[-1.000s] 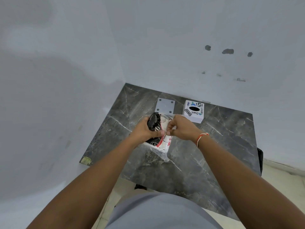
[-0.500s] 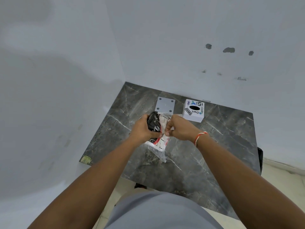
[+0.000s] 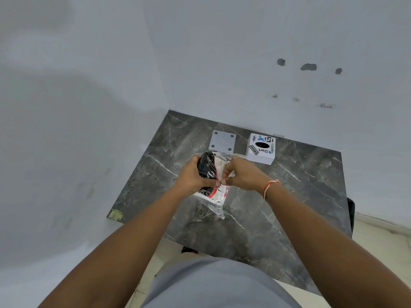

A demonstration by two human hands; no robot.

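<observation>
Centre of the frame, both hands are on the packet, a clear plastic bag with a folded black, white and red patterned cloth inside. The left hand comes in from the lower left and has its fingers curled round the packet's left edge, thumb lying across the black part of the cloth, a firm grip. The right hand comes in from the lower right, fingers bunched together, and its fingertips pinch the clear plastic near the middle of the packet, right up against the left thumb. The packet sits just above the dark marble table; the loose tail of the bag hangs down toward the lower centre, and whether that tail touches the tabletop I cannot tell. An orange and white thread band circles the right wrist. Just above the hands, toward the back of the table, lies a flat grey square plate with a hole in each corner, and beside it to the right stands a white box covered in stickers with a dark oval opening on top. A small yellowish sticker marks the table's lower left corner. Pale walls fill the upper frame, with dark chipped spots at upper right.
</observation>
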